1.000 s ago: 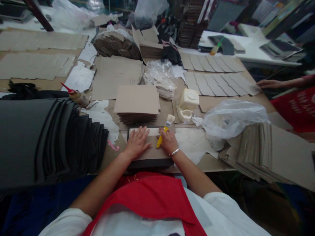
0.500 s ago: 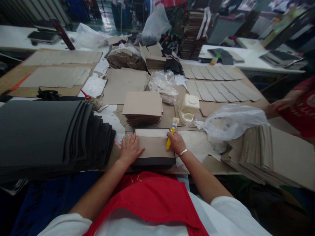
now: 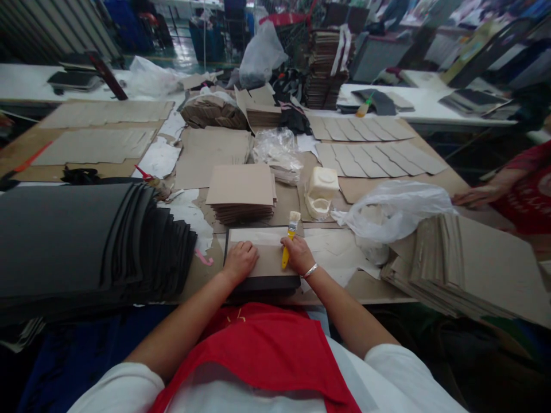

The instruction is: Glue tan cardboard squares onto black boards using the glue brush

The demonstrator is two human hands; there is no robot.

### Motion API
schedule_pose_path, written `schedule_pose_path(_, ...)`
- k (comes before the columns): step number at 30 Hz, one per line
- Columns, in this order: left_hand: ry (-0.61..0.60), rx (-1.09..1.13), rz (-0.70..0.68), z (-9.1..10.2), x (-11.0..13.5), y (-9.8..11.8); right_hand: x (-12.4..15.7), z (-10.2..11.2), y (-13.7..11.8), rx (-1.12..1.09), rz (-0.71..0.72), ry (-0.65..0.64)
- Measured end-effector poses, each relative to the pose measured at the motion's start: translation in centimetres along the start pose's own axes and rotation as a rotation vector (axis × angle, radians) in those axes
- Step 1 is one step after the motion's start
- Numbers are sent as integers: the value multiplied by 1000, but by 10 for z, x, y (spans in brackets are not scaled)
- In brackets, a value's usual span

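Observation:
My left hand (image 3: 240,259) rests with curled fingers on a tan cardboard piece (image 3: 269,264) that lies on a black sheet (image 3: 267,283) at the table's near edge. My right hand (image 3: 298,255) grips a yellow-handled brush (image 3: 288,244), bristles pointing away from me, over the same cardboard's right side. A pale strip (image 3: 253,236) shows along the far edge of the cardboard.
A stack of cardboard pieces (image 3: 241,192) sits just beyond. A big pile of black sheets (image 3: 86,241) fills the left. A white tub (image 3: 322,184), a plastic bag (image 3: 398,209) and a fanned cardboard pile (image 3: 469,269) lie to the right. Another person's hand (image 3: 471,198) reaches in at the far right.
My left hand went from flat with spread fingers to curled, shifting a little toward the cardboard's middle. The brush hand stayed on the right side. The other person's hand moved nearer along the right edge.

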State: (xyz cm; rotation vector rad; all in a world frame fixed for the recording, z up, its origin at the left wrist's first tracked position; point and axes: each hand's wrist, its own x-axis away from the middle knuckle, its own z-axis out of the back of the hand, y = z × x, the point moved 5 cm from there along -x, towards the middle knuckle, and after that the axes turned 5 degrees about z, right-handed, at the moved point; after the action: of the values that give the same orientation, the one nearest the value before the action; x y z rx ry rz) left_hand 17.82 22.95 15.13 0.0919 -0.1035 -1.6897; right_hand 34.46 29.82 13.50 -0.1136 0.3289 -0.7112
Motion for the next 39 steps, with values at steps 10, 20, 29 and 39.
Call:
schedule_pose_path(10,-30,-38,67,2,-28,-1,-14,2,1,6,-79,-12)
schedule_pose_path(20,-46,-40,42,-4,-5,-1,29,24,27,146,-54,65)
schedule_pose_path(29,-203,115,-123,-34,-57,70,130,75,115,481,-389,89)
schedule_pose_path(39,-171,67,65,-26,-28,1,95,99,80,355,-283,285)
